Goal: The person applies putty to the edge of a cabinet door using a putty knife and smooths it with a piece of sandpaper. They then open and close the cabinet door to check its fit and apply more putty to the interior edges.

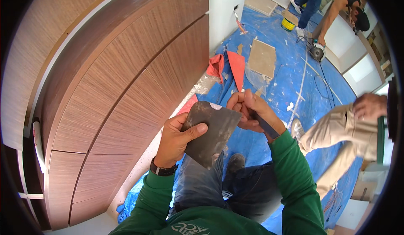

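My left hand (179, 136), with a dark watch at its wrist, grips a thin dark grey plate (212, 130) by its left side, thumb on top. The plate has rounded corners at its left end and pale scuffs, and is tilted over my knees. At the plate's right edge my right hand (252, 111) is closed, its fingers curled. Out of that palm, towards the wrist, runs a flat dark strip-like tool (266, 126); its other end is hidden by the fingers.
Wood-grain cabinet fronts (113, 104) rise at my left. Blue sheeting (277, 96) covers the floor, with red scraps (236, 69) and a board (261, 59) on it. A person in tan trousers (336, 134) stands close right; another bends over a circular saw (317, 51) with a trailing cord.
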`<state>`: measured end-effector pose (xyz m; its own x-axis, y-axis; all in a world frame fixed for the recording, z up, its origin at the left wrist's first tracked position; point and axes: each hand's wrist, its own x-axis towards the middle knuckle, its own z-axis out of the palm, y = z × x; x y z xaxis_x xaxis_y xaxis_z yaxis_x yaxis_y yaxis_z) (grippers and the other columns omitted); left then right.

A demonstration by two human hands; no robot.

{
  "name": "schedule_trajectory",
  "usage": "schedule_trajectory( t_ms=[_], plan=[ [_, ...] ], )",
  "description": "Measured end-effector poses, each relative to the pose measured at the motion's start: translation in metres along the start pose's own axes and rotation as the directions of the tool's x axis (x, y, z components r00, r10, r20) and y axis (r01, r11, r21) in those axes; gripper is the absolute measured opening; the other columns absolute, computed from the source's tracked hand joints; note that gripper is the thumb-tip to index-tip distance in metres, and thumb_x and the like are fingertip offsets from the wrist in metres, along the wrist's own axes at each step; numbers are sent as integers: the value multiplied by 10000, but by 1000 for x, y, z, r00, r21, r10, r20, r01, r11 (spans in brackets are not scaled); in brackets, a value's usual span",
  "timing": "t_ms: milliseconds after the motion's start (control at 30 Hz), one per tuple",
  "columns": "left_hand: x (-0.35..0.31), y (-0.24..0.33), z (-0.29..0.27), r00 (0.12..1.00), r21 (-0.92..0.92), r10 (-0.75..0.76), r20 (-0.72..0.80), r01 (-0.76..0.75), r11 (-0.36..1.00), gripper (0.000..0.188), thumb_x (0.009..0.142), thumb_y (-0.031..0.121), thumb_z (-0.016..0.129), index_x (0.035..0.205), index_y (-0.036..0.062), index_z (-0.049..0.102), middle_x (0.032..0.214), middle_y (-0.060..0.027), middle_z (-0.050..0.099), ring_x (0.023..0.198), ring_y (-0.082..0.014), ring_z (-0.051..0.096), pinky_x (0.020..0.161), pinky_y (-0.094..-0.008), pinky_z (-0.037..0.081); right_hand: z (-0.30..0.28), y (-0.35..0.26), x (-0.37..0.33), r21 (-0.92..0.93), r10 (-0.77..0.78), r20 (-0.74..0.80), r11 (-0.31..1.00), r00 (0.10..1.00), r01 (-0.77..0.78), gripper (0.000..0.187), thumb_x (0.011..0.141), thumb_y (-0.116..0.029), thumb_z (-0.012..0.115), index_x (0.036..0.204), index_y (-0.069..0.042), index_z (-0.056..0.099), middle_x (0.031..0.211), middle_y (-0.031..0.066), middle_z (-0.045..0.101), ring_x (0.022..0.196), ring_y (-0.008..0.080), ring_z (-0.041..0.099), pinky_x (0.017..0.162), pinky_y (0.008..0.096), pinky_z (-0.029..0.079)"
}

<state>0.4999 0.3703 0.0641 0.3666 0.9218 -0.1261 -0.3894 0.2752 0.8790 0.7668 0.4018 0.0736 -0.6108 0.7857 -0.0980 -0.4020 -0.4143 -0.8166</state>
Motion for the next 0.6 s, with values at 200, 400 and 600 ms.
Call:
schedule_trajectory(
  t_ms=[200,400,600],
  plan=[
    [3,6,-2,989,71,-98,109,91,993,285,868,77,812,1111,-33,709,988,-86,756,842,-125,713,761,-268,583,4,3,-9,-38,181,90,983,979,-178,380,1009,-427,660,889,-69,611,679,-68,422,433,11,250,404,186,217],
    [5,1,-9,984,55,-121,134,115,992,316,844,85,831,1108,-37,707,991,-89,756,844,-128,715,766,-278,587,2,3,-12,-44,246,79,969,966,-243,337,970,-379,730,850,-96,593,665,-91,323,450,10,253,415,191,209],
    [4,-11,-17,998,-183,0,63,11,983,320,941,150,751,1207,-7,665,1094,-111,743,930,-179,727,817,-329,605,-11,11,-3,-184,258,-259,933,931,-310,418,972,-448,713,853,-48,692,665,-29,519,484,63,421,449,243,334]
  ],
)
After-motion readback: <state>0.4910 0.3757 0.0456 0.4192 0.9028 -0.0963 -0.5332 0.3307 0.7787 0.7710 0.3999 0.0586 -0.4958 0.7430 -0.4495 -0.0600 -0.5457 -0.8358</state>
